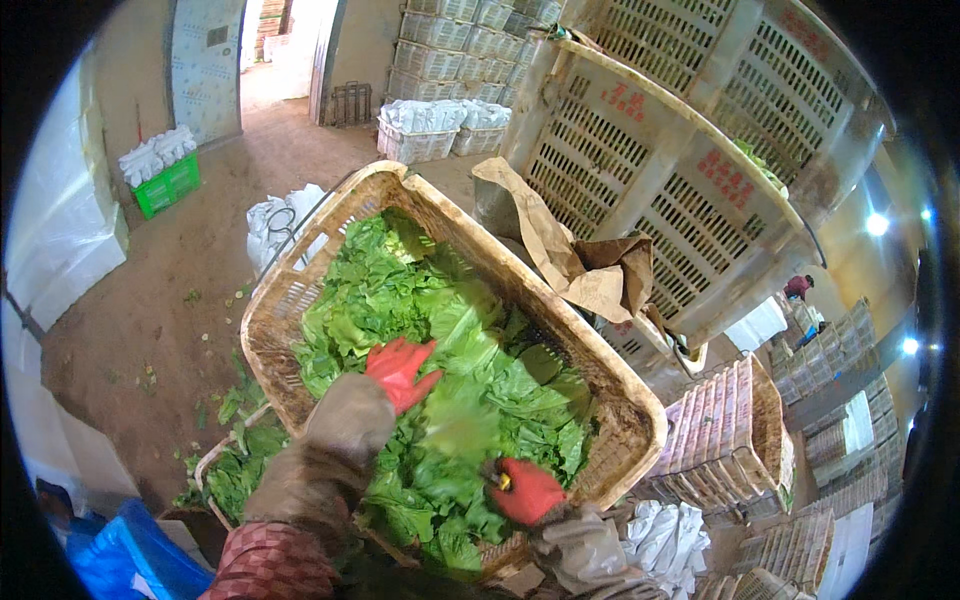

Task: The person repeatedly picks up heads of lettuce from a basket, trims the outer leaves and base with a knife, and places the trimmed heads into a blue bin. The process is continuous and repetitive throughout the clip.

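Note:
My left hand (402, 373), in a red glove, rests with its fingers apart on green leafy lettuce (450, 315) and grips nothing that shows. Lower right, my right hand (527, 491), also gloved in red, is closed around a small tool with a yellow and dark part (505, 480); its kind is hard to tell. Both hands are over a large, dirt-stained plastic crate (480, 240), which the lettuce partly fills. Leaves between the hands are blurred.
Large slatted crates (600, 150) stand stacked behind, with torn brown paper (577, 270) beside them. A smaller crate of leaves (247, 465) lies at lower left. White bundles (281, 225) and a green crate (166, 184) stand on the floor. A person (798, 286) is far right.

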`<act>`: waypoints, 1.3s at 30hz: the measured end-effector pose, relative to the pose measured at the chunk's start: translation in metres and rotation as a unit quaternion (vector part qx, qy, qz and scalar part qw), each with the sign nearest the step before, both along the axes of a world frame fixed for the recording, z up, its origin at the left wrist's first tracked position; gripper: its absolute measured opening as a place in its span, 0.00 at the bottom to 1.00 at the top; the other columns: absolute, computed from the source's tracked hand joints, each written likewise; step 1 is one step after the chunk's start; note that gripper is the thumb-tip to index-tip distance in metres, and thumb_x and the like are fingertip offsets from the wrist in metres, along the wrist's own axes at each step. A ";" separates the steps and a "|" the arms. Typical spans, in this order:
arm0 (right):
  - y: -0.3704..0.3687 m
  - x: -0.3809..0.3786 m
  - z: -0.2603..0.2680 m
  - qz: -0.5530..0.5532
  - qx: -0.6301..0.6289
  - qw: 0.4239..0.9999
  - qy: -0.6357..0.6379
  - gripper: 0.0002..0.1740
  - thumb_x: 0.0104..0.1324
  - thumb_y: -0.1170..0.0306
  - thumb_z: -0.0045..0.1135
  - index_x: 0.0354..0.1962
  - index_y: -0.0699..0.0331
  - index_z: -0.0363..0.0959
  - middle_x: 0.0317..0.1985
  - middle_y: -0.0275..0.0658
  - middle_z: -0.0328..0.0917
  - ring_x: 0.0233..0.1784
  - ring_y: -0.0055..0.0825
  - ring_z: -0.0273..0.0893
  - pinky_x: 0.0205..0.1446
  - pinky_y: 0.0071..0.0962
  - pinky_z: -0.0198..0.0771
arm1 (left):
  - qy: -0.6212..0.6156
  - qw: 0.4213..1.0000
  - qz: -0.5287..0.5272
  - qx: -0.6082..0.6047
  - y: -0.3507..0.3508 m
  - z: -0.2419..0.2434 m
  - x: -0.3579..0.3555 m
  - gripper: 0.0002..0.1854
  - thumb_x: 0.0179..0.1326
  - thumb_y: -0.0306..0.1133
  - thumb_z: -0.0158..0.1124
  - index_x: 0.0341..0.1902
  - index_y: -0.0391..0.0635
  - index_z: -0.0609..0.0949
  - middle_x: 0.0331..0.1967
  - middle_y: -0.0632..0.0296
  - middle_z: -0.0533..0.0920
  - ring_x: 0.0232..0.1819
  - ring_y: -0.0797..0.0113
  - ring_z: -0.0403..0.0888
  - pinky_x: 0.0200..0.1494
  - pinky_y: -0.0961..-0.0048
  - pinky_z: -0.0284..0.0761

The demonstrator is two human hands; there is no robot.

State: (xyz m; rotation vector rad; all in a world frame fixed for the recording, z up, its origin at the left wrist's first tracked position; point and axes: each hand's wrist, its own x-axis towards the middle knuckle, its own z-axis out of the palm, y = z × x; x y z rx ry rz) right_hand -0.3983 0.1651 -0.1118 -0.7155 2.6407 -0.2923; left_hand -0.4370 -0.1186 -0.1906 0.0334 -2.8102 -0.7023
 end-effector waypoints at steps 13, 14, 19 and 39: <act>-0.196 -0.130 0.017 0.101 -0.228 0.967 -0.048 0.49 0.57 0.43 0.62 0.71 0.46 0.51 0.66 0.53 0.63 0.68 0.48 0.64 0.69 0.36 0.60 | 0.208 0.959 0.047 0.186 -0.037 -0.024 0.154 0.27 0.55 0.35 0.65 0.60 0.45 0.73 0.61 0.46 0.72 0.64 0.41 0.66 0.70 0.47 0.54; -0.229 -0.141 -0.005 0.106 -0.237 0.966 0.000 0.54 0.55 0.41 0.63 0.73 0.45 0.46 0.68 0.56 0.58 0.71 0.48 0.59 0.71 0.37 0.58 | 0.175 0.966 0.064 0.181 -0.035 -0.025 0.155 0.28 0.55 0.35 0.65 0.61 0.45 0.73 0.62 0.46 0.72 0.64 0.41 0.66 0.70 0.47 0.55; -0.302 -0.151 -0.077 0.001 -0.314 0.945 -0.087 0.32 0.55 0.69 0.67 0.58 0.55 0.69 0.42 0.46 0.79 0.43 0.37 0.78 0.47 0.35 0.73 | 0.066 0.971 0.108 0.203 -0.032 -0.002 0.175 0.31 0.58 0.38 0.65 0.66 0.46 0.70 0.67 0.44 0.66 0.69 0.39 0.60 0.71 0.49 0.54; -0.097 0.122 0.054 -0.061 -0.351 0.740 -0.571 0.24 0.67 0.74 0.55 0.61 0.65 0.68 0.35 0.38 0.83 0.32 0.20 0.78 0.39 0.23 0.74 | -0.011 0.615 -0.049 0.787 0.021 0.046 0.360 0.53 0.42 0.40 0.80 0.71 0.44 0.61 0.64 0.59 0.70 0.65 0.63 0.68 0.67 0.63 0.64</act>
